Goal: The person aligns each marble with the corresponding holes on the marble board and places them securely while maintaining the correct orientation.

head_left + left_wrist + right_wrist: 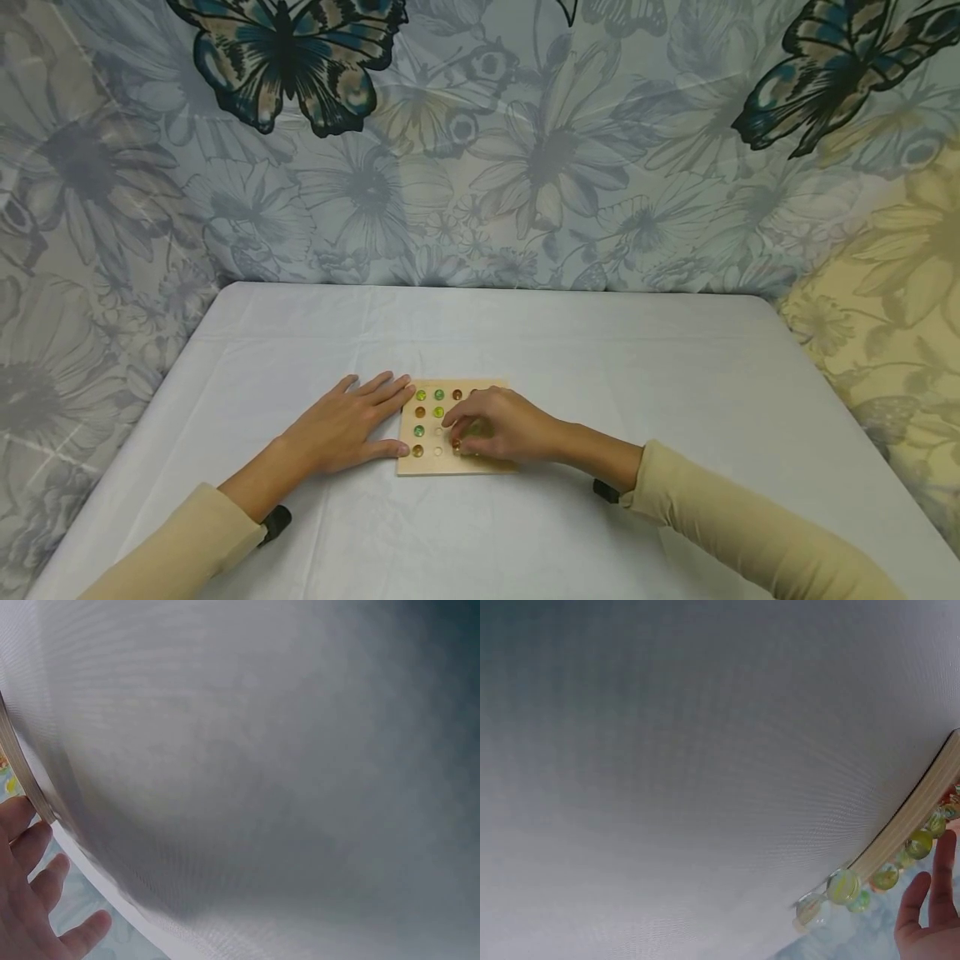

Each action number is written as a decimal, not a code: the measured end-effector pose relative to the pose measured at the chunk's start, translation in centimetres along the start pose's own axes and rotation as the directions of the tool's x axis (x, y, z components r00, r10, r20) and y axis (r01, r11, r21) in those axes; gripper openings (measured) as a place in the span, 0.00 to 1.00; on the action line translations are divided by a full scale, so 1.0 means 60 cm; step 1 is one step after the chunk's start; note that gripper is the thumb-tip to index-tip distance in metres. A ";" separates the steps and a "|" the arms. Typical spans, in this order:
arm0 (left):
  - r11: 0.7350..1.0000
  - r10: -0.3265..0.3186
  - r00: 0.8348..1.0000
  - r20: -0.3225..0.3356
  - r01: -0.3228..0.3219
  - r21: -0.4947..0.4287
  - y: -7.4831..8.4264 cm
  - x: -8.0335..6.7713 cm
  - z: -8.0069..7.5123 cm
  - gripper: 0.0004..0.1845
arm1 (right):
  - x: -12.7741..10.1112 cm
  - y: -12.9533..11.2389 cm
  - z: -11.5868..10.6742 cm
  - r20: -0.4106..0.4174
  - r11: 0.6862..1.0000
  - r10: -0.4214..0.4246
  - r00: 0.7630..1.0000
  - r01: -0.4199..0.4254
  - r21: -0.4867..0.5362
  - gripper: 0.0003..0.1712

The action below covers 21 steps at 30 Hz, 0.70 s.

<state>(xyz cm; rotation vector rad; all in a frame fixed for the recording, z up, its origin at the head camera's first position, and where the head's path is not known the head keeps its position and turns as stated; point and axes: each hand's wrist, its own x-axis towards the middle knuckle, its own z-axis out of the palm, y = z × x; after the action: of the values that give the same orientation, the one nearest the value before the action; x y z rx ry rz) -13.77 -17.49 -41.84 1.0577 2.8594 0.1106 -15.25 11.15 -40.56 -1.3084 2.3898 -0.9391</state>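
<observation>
A small square wooden board (pixel 431 463) lies on the white-clothed table, with green and orange glass marbles (pixel 438 395) seated in its holes. My left hand (pixel 352 421) lies flat on the cloth with straight fingers, and its fingertips (pixel 22 817) touch the board's left edge (pixel 13 754). My right hand (pixel 495 425) arches over the board's right half. Its thumb and forefinger curl down and pinch an orange marble (pixel 455 446) in the near row. In the right wrist view the board's edge (pixel 911 814), several marbles (pixel 844 886) and two fingers (pixel 941 870) show at the lower right.
The table (pixel 675 375) is covered with a plain white cloth. A flower and butterfly printed cloth (pixel 480 142) hangs behind it and at both sides. The table's far edge runs just under that cloth.
</observation>
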 end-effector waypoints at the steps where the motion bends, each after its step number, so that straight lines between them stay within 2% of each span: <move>1: 1.000 0.002 1.000 0.000 -0.002 0.001 0.000 0.000 0.000 0.47 | 0.000 0.000 0.000 0.005 1.000 -0.005 1.000 0.005 -0.011 0.19; 12: 1.000 0.006 1.000 -0.001 -0.006 0.008 -0.001 0.001 0.001 0.47 | 0.003 -0.003 0.001 0.031 0.996 -0.038 0.999 0.041 -0.082 0.18; 16: 1.000 0.001 1.000 0.002 -0.001 0.013 0.000 0.001 0.001 0.47 | 0.000 -0.004 -0.010 -0.004 0.995 -0.036 0.999 0.036 -0.092 0.17; 21: 1.000 0.003 1.000 0.000 -0.003 0.013 0.001 0.001 0.000 0.46 | -0.013 0.001 -0.034 -0.092 0.996 0.017 0.996 -0.025 -0.087 0.17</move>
<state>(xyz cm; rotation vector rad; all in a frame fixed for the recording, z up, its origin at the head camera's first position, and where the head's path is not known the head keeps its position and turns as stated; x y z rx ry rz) -13.77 -17.43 -41.83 1.0649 2.8624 0.0920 -15.89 12.68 -39.10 -1.2944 2.5358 -0.9168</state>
